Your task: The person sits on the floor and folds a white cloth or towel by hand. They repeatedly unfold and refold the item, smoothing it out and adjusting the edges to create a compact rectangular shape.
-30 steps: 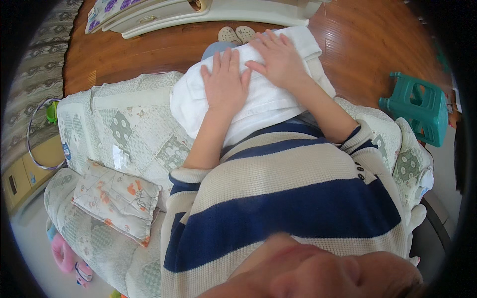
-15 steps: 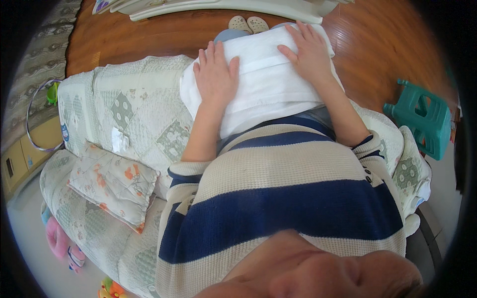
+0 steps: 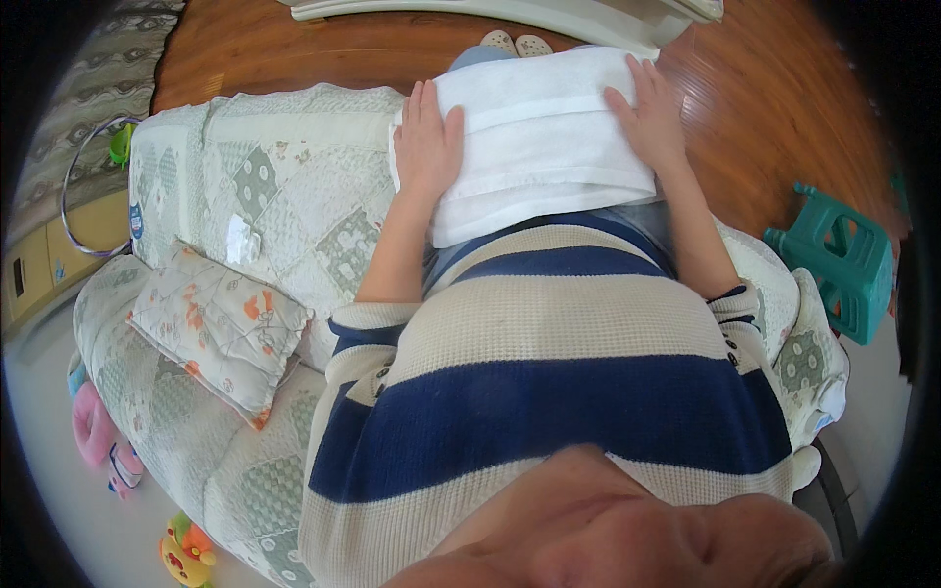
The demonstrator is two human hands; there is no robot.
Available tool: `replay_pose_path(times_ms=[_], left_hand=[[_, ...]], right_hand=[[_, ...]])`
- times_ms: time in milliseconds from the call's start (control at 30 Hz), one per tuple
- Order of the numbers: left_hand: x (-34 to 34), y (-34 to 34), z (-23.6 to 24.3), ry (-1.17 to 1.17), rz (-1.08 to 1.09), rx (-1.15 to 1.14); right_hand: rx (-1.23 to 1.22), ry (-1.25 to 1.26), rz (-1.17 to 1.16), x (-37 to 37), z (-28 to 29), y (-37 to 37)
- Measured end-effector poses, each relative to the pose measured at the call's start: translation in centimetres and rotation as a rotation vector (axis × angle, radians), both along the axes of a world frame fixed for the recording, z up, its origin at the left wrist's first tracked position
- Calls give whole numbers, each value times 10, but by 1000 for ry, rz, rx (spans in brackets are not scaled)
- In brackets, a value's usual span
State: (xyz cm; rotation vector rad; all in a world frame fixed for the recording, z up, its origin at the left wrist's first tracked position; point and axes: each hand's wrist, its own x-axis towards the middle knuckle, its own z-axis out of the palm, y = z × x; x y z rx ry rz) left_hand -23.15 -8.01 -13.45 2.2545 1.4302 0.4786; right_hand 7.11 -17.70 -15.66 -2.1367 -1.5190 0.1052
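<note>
A folded white towel (image 3: 534, 137) lies across my lap, with several layered folds showing. My left hand (image 3: 428, 147) rests open along the towel's left side, fingers pointing away from me and thumb toward the middle. At the opposite side, my right hand (image 3: 650, 120) lies open, its thumb on the cloth and its fingers along the edge. My blue-clad knee (image 3: 478, 57) shows past the towel, above a pair of beige clogs (image 3: 534, 45).
I sit on a quilt-covered sofa (image 3: 265, 147) with a floral pillow (image 3: 221, 338) at my left. A green plastic stool (image 3: 838, 250) lies at right. White furniture (image 3: 520, 10) stands ahead. Soft toys (image 3: 181, 554), a hoop (image 3: 69, 186) and a yellow cabinet (image 3: 44, 265) are at left.
My hands have moved apart to the towel's two sides, and the towel now lies squarer and smoother. The whole view has shifted, with the sofa and pillow higher in the picture.
</note>
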Motion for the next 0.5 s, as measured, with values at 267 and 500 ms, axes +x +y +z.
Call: replay_pose_path(times_ms=[267,500], left_hand=[[-70,-17,-9,-268,22,42],[-114,-10,-7,209,-58,178]], right_hand=[[-9,626,-45,52,-12,-71],[50,308,-12,66,-17,-90]])
